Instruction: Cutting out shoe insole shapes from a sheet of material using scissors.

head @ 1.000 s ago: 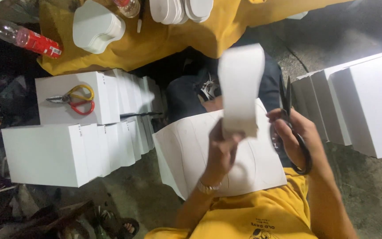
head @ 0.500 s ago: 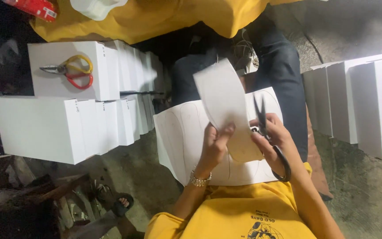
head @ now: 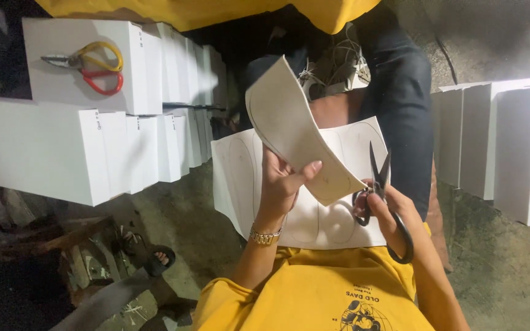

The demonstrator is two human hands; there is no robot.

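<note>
Left hand [head: 282, 184] grips a curved, cream-coloured cut sheet of thin card [head: 295, 132], thumb on its near face, fingers behind; the sheet arcs up and away from the hand. Right hand [head: 394, 211] is clenched through the loops of black-handled metal scissors [head: 380, 190], blades parted and pointing up, just beside the card's lower right tip. Directly under the card lies a flat white sheet with pencilled oval outlines [head: 338, 214], resting on the lap. Left of the card: stacked white rectangular cardboard boxes [head: 62, 147], with yellow-and-red-handled scissors [head: 90, 66] lying on the top box. Right of the card: another row of white boxes [head: 504, 147]. Above the card: dark trouser legs [head: 400, 92] and yellow cloth [head: 216, 11]. Concrete floor [head: 492, 276] below.
</note>
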